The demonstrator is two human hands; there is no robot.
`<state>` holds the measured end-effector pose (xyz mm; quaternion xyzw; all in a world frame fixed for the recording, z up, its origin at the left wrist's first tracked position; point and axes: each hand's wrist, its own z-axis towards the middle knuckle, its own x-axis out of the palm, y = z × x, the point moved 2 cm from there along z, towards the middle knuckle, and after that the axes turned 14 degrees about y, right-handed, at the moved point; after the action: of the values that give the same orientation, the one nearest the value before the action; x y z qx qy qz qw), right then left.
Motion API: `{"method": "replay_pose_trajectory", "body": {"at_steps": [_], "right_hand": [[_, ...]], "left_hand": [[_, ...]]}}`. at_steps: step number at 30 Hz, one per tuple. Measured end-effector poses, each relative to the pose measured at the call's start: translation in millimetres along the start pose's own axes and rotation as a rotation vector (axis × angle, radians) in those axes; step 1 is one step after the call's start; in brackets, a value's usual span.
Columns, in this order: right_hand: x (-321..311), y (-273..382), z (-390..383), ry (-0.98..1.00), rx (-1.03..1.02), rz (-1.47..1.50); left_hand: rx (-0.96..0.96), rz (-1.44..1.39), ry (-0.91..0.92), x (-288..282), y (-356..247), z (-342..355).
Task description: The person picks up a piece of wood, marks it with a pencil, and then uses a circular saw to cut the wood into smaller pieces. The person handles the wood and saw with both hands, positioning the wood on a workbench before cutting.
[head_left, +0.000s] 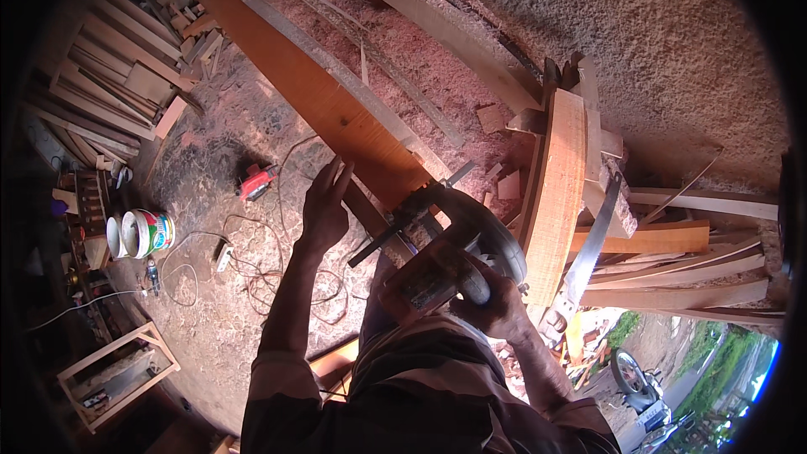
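A long orange-brown board (315, 92) runs from the far left toward my middle. Its near end meets a circular saw (483, 231), whose base and guide bar lie at that end. My right hand (498, 307) is wrapped round the saw's rear handle. The blade's contact with the wood is hidden under the saw body. To the left, my left hand (324, 217) has its fingers stretched out beside the board's left edge. Whether the fingertips touch the wood I cannot tell.
A wide plank (559, 193) stands at right, with a handsaw (591, 248) beside it. A red power tool (255, 182), tangled cords and a power strip (224, 257) lie on the floor at left. Buckets (147, 233) and a wooden frame (118, 374) stand farther left.
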<state>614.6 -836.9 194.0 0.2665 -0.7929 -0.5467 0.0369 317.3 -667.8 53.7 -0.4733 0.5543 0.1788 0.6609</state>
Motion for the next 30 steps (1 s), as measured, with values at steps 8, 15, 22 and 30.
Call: {"method": "replay_pose_trajectory", "body": {"at_steps": [8,15,22,30], "right_hand": [[11,-17,10,0.044,0.045,-0.101],[35,-27,7,-0.027,-0.026,-0.135],[38,-33,8,-0.034,-0.029,-0.138],[-7,-51,13,-0.144,-0.093,-0.161]], "left_hand": [[0.232,0.357,0.304,18,-7,6],[0.379,0.642,0.006,50,14,11],[0.375,0.618,-0.018,55,13,10],[0.347,0.323,0.291,56,7,49]]}}
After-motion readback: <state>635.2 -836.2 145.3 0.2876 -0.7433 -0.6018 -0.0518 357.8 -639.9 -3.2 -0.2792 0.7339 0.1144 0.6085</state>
